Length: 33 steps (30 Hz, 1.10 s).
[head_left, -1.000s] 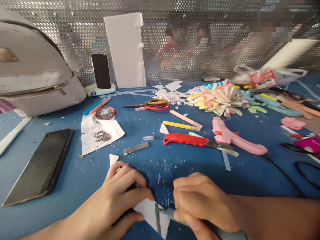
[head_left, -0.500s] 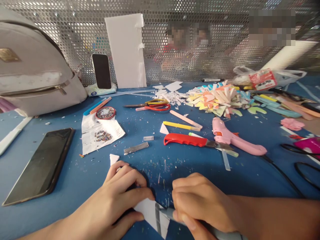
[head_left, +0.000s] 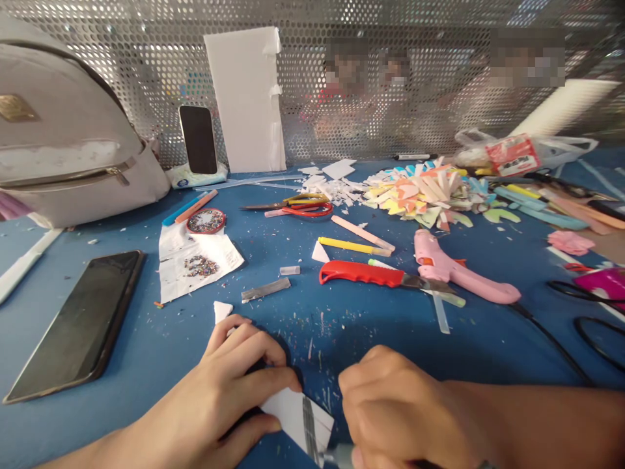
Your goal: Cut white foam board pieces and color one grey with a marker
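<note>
At the bottom middle, a white piece of card (head_left: 288, 413) with a dark grey stripe across it lies on the blue table. My left hand (head_left: 239, 384) holds its left edge between thumb and bent fingers. Just right of the card is my right hand (head_left: 400, 410), closed around a grey marker (head_left: 342, 454). The marker's tip is at the stripe's lower end; most of its barrel is hidden by the hand. A small white scrap (head_left: 222, 311) lies just beyond the left fingers.
Beyond my hands lie a red-handled knife (head_left: 361, 273), a pink glue gun (head_left: 463, 270) with its cord, scissors (head_left: 310, 207) and a heap of coloured paper pieces (head_left: 420, 192). At left are a phone (head_left: 78, 326), beads on white paper (head_left: 200, 266) and a backpack (head_left: 73, 143).
My right hand has drawn the marker down along the stripe toward the card's lower edge. My left hand and the card stay in place.
</note>
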Tool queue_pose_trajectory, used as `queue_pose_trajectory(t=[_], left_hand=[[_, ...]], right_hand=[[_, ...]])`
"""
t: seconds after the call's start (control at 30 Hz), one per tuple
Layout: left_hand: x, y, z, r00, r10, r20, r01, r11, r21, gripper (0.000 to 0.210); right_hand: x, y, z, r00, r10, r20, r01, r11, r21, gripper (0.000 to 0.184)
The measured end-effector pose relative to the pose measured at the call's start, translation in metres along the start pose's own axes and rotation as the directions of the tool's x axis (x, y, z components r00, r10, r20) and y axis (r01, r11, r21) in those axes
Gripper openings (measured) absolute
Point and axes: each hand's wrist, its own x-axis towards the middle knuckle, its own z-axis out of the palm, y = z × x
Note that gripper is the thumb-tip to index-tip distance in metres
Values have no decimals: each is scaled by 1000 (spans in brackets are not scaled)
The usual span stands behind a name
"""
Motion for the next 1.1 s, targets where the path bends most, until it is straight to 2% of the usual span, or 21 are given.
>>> queue_pose_trajectory(t=[0.07,0.13,0.27,0.4,0.53,0.77,0.93,1.1], left_hand=[[0,0,0,1000,-6,-1,6,1000,-2,32],[0,0,0,1000,-10,-1,10,1000,-2,32],[-1,1,0,1000,-19,-3,19,1000,3,34],[-1,1,0,1000,-25,-4,25,1000,3,35],[0,1,0,1000,-28,5,28,1000,1,35],[0,2,-1,999,-33,3,33,999,10,30],[0,3,-1,1000,-30,2,30,999,18,29],[0,3,-1,1000,-27,4,27,999,19,33]], right_hand=[[0,-2,1,995,60,-83,-62,998,-28,16],[1,-4,0,990,110,-88,-118,989,-87,15],[5,-4,-4,995,61,-83,-70,992,-106,15],[7,-2,-6,992,109,-64,-117,982,-145,17],[5,5,-1,996,32,-85,-42,992,-123,16],[3,7,1,998,-46,-32,41,991,-131,18],[2,2,-2,995,42,92,-33,995,-94,23],[4,16,-2,968,-163,189,147,984,96,29]])
